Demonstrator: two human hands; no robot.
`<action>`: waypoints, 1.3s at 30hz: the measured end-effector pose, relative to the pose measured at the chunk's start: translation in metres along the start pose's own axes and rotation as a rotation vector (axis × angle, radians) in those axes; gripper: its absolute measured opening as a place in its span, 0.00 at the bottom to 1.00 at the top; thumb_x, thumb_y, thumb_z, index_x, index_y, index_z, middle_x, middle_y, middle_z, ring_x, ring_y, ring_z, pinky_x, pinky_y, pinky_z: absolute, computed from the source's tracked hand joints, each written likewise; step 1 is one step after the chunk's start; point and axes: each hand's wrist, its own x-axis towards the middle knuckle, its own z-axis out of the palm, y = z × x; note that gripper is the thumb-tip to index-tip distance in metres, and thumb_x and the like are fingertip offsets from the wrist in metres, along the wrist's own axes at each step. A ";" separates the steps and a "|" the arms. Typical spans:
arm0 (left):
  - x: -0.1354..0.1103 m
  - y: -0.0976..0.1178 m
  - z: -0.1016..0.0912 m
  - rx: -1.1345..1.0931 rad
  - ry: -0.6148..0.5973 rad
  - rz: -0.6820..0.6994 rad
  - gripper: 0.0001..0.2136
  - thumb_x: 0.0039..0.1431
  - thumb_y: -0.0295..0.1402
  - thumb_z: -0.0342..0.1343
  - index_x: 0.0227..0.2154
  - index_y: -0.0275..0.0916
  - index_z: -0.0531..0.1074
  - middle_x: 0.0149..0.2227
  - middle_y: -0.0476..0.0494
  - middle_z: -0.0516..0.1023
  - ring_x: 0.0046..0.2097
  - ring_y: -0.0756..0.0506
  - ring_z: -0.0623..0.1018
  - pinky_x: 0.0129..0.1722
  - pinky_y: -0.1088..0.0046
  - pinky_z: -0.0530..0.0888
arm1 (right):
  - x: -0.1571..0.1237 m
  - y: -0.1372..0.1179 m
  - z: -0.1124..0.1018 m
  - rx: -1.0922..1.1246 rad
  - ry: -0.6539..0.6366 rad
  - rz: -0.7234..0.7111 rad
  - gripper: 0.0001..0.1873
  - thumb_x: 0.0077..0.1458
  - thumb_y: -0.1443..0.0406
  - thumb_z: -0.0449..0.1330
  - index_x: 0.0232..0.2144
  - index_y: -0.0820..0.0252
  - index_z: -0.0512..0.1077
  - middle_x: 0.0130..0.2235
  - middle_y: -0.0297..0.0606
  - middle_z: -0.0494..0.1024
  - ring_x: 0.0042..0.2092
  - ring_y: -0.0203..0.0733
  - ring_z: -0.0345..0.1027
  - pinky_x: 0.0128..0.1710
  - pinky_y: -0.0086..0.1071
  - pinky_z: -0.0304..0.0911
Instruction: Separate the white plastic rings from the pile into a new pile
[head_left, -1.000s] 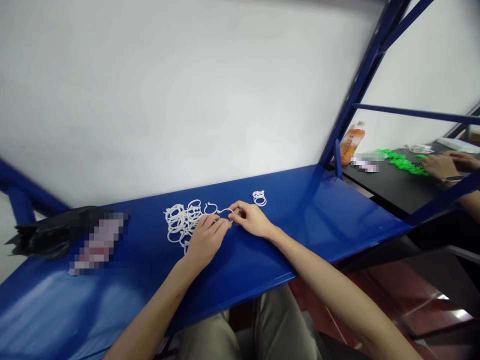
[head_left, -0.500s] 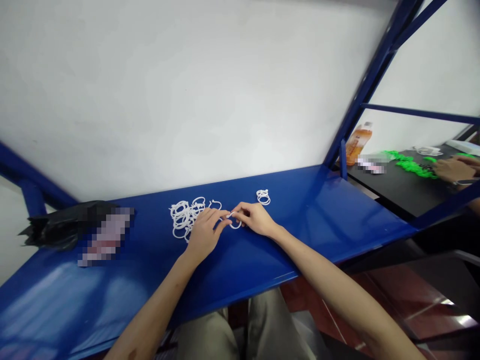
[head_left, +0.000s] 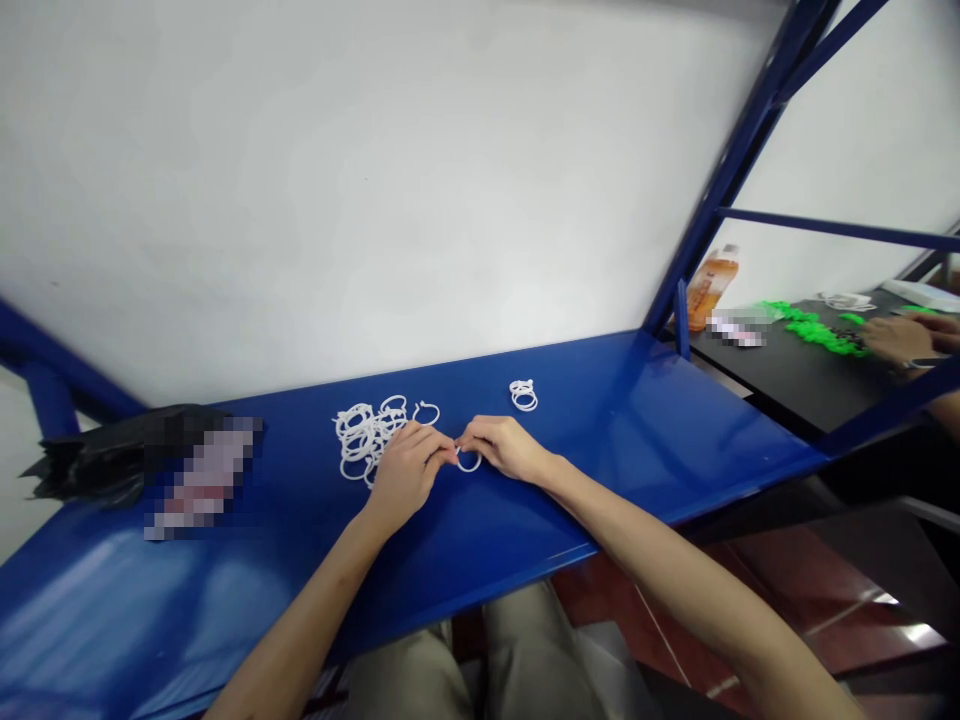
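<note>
Between my two hands is a thin white ring, held just above or on the blue table; I cannot tell which. My left hand is closed, its thumb and fingers pinching the ring's left side. My right hand also pinches it, from the right, with fingertips almost meeting the left ones. The ends of the ring are hidden by the fingers. Beside my left hand lies a loose heap of white rings, some with gaps and small knobbed ends. Beyond my right hand sits a small group of white rings.
The blue tabletop meets a pale wall. A black plastic bag and a blurred packet lie at left. Past the blue frame post, another person's hands work over green pieces near an orange bottle.
My fingers have closed in tighter over the ring's upper part, and the right hand is slightly lower. The view has shifted a little; the heap and the small group stay put.
</note>
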 end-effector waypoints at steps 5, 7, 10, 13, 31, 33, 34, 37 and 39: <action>0.003 -0.006 0.005 0.140 0.083 -0.082 0.12 0.68 0.42 0.49 0.39 0.42 0.76 0.40 0.44 0.80 0.44 0.41 0.73 0.48 0.60 0.70 | 0.004 0.002 -0.001 -0.052 0.140 0.081 0.06 0.64 0.66 0.58 0.39 0.57 0.76 0.40 0.39 0.78 0.36 0.38 0.72 0.40 0.31 0.67; 0.003 -0.010 0.007 0.261 0.101 -0.136 0.15 0.67 0.44 0.49 0.45 0.41 0.75 0.44 0.40 0.80 0.48 0.37 0.73 0.50 0.56 0.69 | 0.005 0.007 -0.006 -0.107 0.242 0.164 0.07 0.63 0.66 0.58 0.40 0.58 0.77 0.40 0.39 0.77 0.32 0.35 0.69 0.38 0.31 0.67; 0.000 -0.013 0.009 0.394 0.062 -0.191 0.17 0.65 0.46 0.51 0.45 0.40 0.76 0.46 0.37 0.79 0.50 0.33 0.72 0.50 0.53 0.68 | 0.005 0.021 -0.022 -0.207 0.435 0.316 0.08 0.61 0.67 0.58 0.39 0.58 0.78 0.37 0.37 0.76 0.32 0.36 0.69 0.39 0.31 0.66; -0.002 -0.014 0.010 0.413 0.007 -0.202 0.15 0.64 0.45 0.54 0.42 0.40 0.77 0.44 0.37 0.78 0.50 0.33 0.71 0.49 0.52 0.67 | 0.002 0.041 -0.041 -0.236 0.605 0.495 0.11 0.58 0.67 0.57 0.42 0.59 0.77 0.36 0.37 0.79 0.34 0.38 0.71 0.40 0.32 0.66; -0.003 -0.007 -0.002 0.333 -0.023 -0.096 0.13 0.58 0.29 0.53 0.44 0.44 0.76 0.48 0.42 0.79 0.53 0.35 0.71 0.53 0.51 0.67 | -0.002 0.079 -0.061 -0.247 0.706 0.771 0.09 0.57 0.65 0.57 0.38 0.62 0.75 0.39 0.42 0.80 0.40 0.43 0.74 0.46 0.36 0.67; -0.004 -0.008 -0.001 0.332 -0.063 -0.093 0.11 0.57 0.30 0.54 0.41 0.43 0.77 0.48 0.42 0.78 0.54 0.35 0.70 0.54 0.51 0.66 | -0.001 0.071 -0.062 -0.278 0.734 0.717 0.11 0.58 0.65 0.56 0.41 0.63 0.74 0.42 0.44 0.79 0.42 0.43 0.73 0.48 0.37 0.66; -0.005 -0.009 0.000 0.327 -0.078 -0.088 0.09 0.58 0.31 0.54 0.39 0.43 0.76 0.48 0.42 0.78 0.54 0.35 0.70 0.54 0.51 0.66 | 0.000 0.065 -0.061 -0.300 0.741 0.663 0.11 0.58 0.65 0.56 0.41 0.63 0.74 0.43 0.45 0.78 0.42 0.43 0.72 0.49 0.37 0.66; -0.004 -0.008 0.004 0.313 -0.077 -0.081 0.06 0.63 0.33 0.53 0.36 0.43 0.75 0.46 0.43 0.79 0.52 0.36 0.71 0.52 0.52 0.66 | 0.002 0.040 -0.050 -0.314 0.658 0.424 0.09 0.60 0.65 0.56 0.40 0.61 0.74 0.40 0.42 0.77 0.39 0.42 0.72 0.45 0.36 0.67; -0.002 -0.007 0.004 0.297 -0.033 -0.096 0.05 0.63 0.34 0.53 0.36 0.43 0.74 0.43 0.43 0.80 0.50 0.37 0.72 0.51 0.53 0.66 | 0.003 0.021 -0.036 -0.215 0.468 0.297 0.08 0.63 0.63 0.56 0.39 0.59 0.74 0.37 0.39 0.77 0.36 0.40 0.71 0.41 0.34 0.67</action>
